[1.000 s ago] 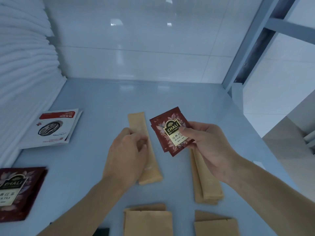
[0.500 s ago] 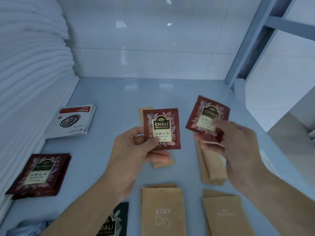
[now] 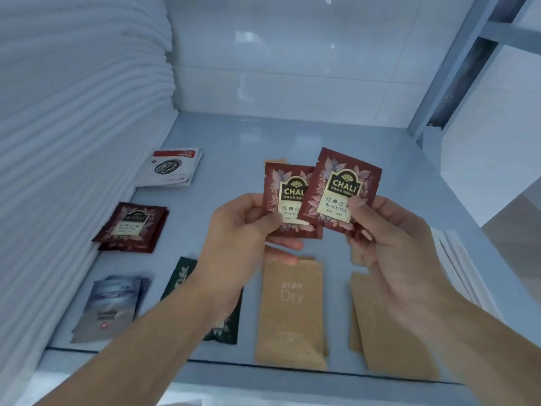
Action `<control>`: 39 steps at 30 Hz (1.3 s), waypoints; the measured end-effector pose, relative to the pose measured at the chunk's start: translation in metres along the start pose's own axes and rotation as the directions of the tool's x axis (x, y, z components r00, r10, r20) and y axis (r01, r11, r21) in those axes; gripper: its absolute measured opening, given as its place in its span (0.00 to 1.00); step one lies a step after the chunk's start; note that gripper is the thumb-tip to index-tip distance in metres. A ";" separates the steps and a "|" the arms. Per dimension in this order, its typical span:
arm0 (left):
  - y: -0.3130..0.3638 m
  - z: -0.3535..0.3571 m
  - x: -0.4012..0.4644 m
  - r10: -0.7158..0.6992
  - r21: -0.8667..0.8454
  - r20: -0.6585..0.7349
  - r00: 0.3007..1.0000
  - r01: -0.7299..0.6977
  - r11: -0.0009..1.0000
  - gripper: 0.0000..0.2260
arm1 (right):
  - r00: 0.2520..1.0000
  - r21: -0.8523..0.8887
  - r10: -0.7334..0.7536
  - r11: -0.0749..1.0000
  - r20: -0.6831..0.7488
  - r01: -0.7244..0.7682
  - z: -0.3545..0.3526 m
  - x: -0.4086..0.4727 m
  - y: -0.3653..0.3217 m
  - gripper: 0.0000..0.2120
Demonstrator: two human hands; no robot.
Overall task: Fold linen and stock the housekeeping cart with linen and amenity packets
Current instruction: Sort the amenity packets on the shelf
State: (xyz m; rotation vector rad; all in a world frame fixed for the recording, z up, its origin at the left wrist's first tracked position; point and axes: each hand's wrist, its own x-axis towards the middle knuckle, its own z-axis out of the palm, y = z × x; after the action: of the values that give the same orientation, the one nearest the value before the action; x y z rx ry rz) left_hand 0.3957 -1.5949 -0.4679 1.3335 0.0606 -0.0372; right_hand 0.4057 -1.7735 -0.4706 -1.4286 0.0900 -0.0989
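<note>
Both forearms reached in from the near edge of the pale blue shelf [image 3: 292, 136] and met above its middle, each hand holding one dark red tea packet upright with the label toward the camera. The left hand [image 3: 243, 230] pinched the left tea packet [image 3: 281, 197] at its lower left part, the thumb lying on the front face and the other fingers curled behind and below it. The right hand [image 3: 392, 247] gripped the right tea packet [image 3: 342, 191] at its lower right corner, thumb pressed on the label and the fingers bent behind. The right packet was tilted a little and overlapped the right edge of the left one, so the two touched. Both packets were lifted off the shelf. Under the hands, near the front edge, lay a tan packet printed "STAY Dry" [image 3: 292, 312], and just beside it on the right another tan packet [image 3: 389, 341], partly hidden by the right wrist. A dark green packet [image 3: 225, 326] lay partly under the left forearm. Along the left edge of the shelf lay a grey-blue packet [image 3: 111, 306], a small pile of red tea packets [image 3: 131, 227] and, further back, white coffee packets [image 3: 172, 168]. A tall stack of folded white linen [image 3: 73, 142] stood against that left side
</note>
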 end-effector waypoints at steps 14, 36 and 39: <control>0.082 -0.073 -0.070 0.214 0.260 -0.122 0.969 -0.177 0.949 0.08 | 0.900 -0.136 -0.189 0.956 0.394 0.260 0.090 -0.034 -0.056 0.18; 0.013 -0.124 -0.051 0.588 0.835 -0.434 0.682 0.060 0.547 0.20 | 0.938 -0.361 0.145 0.932 0.316 -0.023 0.184 0.036 0.009 0.08; 0.002 -0.131 -0.042 0.555 0.823 -0.468 0.687 0.110 0.558 0.19 | 0.891 -0.423 0.235 0.905 0.389 -0.054 0.203 0.039 0.032 0.10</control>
State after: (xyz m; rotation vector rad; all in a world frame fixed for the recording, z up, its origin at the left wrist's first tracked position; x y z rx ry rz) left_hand 0.3506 -1.4671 -0.4937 2.2308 0.5705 0.8098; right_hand 0.4696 -1.5740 -0.4739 -1.8199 -0.1582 0.3885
